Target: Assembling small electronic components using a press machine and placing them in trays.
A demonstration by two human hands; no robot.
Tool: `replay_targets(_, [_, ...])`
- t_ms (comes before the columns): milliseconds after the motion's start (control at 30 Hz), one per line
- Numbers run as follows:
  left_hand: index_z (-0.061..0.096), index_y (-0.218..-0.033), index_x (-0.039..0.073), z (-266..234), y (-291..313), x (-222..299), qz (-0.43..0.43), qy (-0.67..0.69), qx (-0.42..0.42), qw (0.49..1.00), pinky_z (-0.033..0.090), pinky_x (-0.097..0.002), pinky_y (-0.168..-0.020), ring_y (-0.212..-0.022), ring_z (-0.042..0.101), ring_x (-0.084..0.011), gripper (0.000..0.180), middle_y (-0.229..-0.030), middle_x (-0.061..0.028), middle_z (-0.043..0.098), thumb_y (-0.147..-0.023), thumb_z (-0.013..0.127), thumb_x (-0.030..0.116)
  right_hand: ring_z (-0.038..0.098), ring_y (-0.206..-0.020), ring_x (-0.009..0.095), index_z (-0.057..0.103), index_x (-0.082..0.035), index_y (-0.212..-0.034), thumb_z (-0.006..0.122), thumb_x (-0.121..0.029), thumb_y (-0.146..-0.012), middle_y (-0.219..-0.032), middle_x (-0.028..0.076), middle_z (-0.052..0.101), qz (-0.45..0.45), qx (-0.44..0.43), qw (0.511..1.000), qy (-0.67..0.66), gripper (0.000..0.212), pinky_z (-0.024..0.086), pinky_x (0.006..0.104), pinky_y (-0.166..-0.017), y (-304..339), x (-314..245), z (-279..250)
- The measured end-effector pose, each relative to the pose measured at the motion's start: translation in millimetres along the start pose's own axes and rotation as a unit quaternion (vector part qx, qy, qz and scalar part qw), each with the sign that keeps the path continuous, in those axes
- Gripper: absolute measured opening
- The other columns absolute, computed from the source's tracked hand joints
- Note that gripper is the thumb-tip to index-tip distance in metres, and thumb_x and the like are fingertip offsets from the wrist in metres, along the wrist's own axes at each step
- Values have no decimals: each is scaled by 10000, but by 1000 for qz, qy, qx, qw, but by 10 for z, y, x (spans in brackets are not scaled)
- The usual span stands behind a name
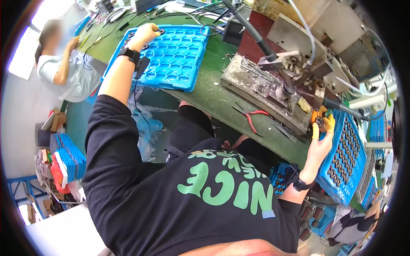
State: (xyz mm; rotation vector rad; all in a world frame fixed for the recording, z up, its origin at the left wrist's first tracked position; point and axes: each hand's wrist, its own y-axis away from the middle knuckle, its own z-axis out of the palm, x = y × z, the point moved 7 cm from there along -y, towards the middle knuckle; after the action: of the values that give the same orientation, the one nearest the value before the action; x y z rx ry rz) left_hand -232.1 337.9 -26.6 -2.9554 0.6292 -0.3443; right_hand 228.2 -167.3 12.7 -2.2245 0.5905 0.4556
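Note:
My left hand (145, 35) is over the upper left of a blue plastic tray (188, 83) with rows of round pockets. Its fingers are closed on a small dark round part (161, 31). A few similar parts sit in pockets beside that hand, while most other pockets hold nothing. Off to the right, my right hand (322, 135) wears yellow finger covers. Its thumb and fingers close around another small dark round metal part (319, 122), beside an orange piece (314, 115) at the machine's right end. A second blue tray (337, 194), filled with rows of dark parts, lies just right of this hand.
A metal press-like machine (299, 77) has a base plate (239, 79) strewn with metal shavings. Red-handled pliers (252, 117) lie on the green bench (205, 100) before it. Cables and tools clutter the far side. Another person (64, 68) sits at the far left.

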Motion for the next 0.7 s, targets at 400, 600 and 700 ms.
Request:
replay_targets(400, [661,-884,-17,593,-675,-442,33,-10,-16,999,470,-438,-696,-781,642,-349,485,-816,-223,668,-791,691,458,610,-1029,161,618,-16,-1225,727,-107,-853,-1133,88,656,192,178,965,-8,398,456,291,-936,520,1006,-2208])
replay_targets(600, [636,-1150,30,305,-947,-1244,40,224,30,973,510,-276,-748,-893,642,-165,404,-1003,-74,679,-850,748,277,671,-976,191,688,-45,-1120,771,-249,-794,-1054,115,712,279,76,952,103,394,500,314,-870,880,1901,-2399])
replay_targets(700, [584,-1224,51,298,-700,-859,-20,420,-8,907,519,-243,-688,-866,618,-130,443,-1036,-37,623,-869,740,264,671,-985,195,685,-38,-1129,765,-273,-793,-1072,122,711,320,47,942,95,418,501,311,-871,880,1942,-2393])
